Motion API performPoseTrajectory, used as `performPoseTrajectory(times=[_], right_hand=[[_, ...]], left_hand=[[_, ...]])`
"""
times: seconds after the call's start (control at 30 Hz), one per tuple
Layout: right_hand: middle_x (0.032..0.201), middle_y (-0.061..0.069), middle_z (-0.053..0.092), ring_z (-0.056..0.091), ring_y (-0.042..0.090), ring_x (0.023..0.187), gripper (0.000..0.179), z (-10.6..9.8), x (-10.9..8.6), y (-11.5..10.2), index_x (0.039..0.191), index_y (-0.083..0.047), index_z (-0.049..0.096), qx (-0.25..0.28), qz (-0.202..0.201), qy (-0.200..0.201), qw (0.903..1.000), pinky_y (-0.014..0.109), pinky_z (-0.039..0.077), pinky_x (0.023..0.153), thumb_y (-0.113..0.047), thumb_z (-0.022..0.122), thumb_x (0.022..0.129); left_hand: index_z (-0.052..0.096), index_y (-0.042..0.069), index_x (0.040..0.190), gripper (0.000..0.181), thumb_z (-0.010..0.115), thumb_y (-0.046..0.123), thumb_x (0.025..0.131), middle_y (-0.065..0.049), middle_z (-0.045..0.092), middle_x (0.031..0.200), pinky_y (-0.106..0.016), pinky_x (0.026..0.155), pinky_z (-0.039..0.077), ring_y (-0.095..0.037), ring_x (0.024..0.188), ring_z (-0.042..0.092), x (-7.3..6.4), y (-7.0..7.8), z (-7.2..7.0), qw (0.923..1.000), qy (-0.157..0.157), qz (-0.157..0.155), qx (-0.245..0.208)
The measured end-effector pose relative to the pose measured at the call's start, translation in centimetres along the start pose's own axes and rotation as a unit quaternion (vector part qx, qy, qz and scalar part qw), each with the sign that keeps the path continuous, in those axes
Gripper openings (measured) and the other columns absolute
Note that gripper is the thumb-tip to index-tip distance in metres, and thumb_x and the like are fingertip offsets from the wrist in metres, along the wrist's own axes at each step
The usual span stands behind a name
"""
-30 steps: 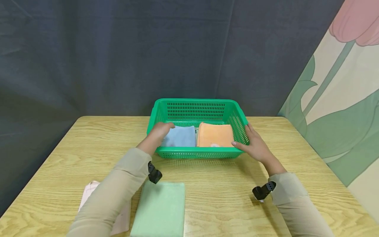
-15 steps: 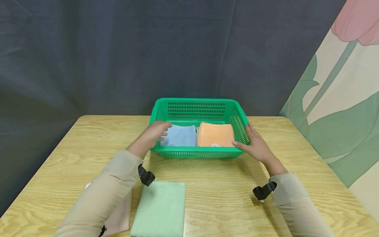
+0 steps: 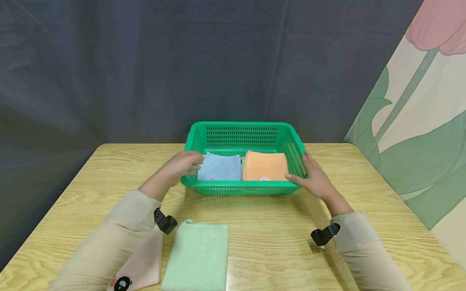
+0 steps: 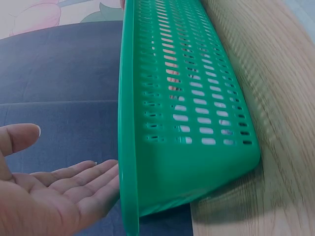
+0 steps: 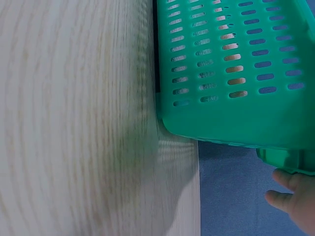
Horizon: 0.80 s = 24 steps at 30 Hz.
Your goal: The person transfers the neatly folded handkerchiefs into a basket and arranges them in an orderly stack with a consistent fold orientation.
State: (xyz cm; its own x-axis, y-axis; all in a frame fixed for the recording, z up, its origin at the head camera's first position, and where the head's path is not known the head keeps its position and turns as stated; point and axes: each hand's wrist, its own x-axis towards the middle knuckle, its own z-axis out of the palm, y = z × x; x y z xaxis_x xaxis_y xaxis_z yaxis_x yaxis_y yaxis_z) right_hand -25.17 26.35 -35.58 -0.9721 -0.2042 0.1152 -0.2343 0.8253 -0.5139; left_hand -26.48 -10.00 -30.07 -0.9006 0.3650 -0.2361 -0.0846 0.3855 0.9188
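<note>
Table (image 3: 276,230), green basket (image 3: 238,183), apparently towels (image 3: 265,165).

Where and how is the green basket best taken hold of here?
The green basket looks best gripped by the rim at its two short ends, from outside left and right, hooking underneath. The right wrist view shows a lip standing out at one end. The blue cloth and orange cloth lie side by side inside, so a two-ended hold should keep it level.

Indoor room, kind unclear: wood-grain table (image 3: 276,242), dark cloth (image 3: 182,68), tulip mural (image 3: 418,161)
</note>
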Motion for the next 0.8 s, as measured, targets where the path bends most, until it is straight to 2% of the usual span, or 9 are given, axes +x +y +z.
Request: performPoseTrajectory(times=[0.23, 0.37, 0.7, 0.8], right_hand=[[0.141, 0.02, -0.006, 0.002, 0.04, 0.126, 0.092, 0.2, -0.1, 0.2, 0.135, 0.008, 0.002, 0.001, 0.0, 0.0, 1.0, 0.056, 0.011, 0.095, -0.047, 0.053, 0.081], [0.141, 0.021, -0.005, 0.002, 0.04, 0.126, 0.092, 0.2, -0.1, 0.1, 0.135, 0.008, 0.002, -0.001, -0.002, 0.002, 1.0, 0.057, 0.011, 0.095, -0.047, 0.052, 0.081], [0.141, 0.021, -0.004, 0.003, 0.04, 0.126, 0.093, 0.2, -0.1, 0.0, 0.135, 0.007, 0.002, 0.006, 0.003, 0.002, 1.0, 0.057, 0.012, 0.094, -0.048, 0.053, 0.08], [0.141, 0.021, -0.004, 0.003, 0.041, 0.125, 0.093, 0.1, -0.1, 0.0, 0.135, 0.007, 0.002, 0.006, 0.003, 0.005, 1.0, 0.058, 0.012, 0.094, -0.048, 0.053, 0.08]], left_hand=[[0.026, -0.006, 0.131, 0.051, 0.032, 0.026, 0.093, -0.023, 0.031, 0.131, -0.04, 0.096, 0.027, -0.034, 0.118, 0.032, -1.0, -0.3, -0.9, 0.9996, -0.02, 0.009, 0.018], [0.024, -0.006, 0.132, 0.052, 0.033, 0.027, 0.093, -0.023, 0.029, 0.132, -0.039, 0.097, 0.025, -0.034, 0.119, 0.031, -1.7, -0.3, -1.6, 0.9996, -0.021, 0.015, 0.013], [0.024, -0.009, 0.132, 0.068, 0.037, 0.043, 0.089, -0.023, 0.034, 0.13, -0.037, 0.095, 0.03, -0.031, 0.116, 0.038, -2.9, -1.4, -2.8, 0.9983, 0.005, 0.054, 0.019], [0.026, -0.009, 0.131, 0.063, 0.037, 0.038, 0.091, -0.023, 0.035, 0.128, -0.037, 0.095, 0.03, -0.032, 0.115, 0.038, -3.1, -1.6, -3.1, 0.9987, 0.012, 0.048, 0.016]])
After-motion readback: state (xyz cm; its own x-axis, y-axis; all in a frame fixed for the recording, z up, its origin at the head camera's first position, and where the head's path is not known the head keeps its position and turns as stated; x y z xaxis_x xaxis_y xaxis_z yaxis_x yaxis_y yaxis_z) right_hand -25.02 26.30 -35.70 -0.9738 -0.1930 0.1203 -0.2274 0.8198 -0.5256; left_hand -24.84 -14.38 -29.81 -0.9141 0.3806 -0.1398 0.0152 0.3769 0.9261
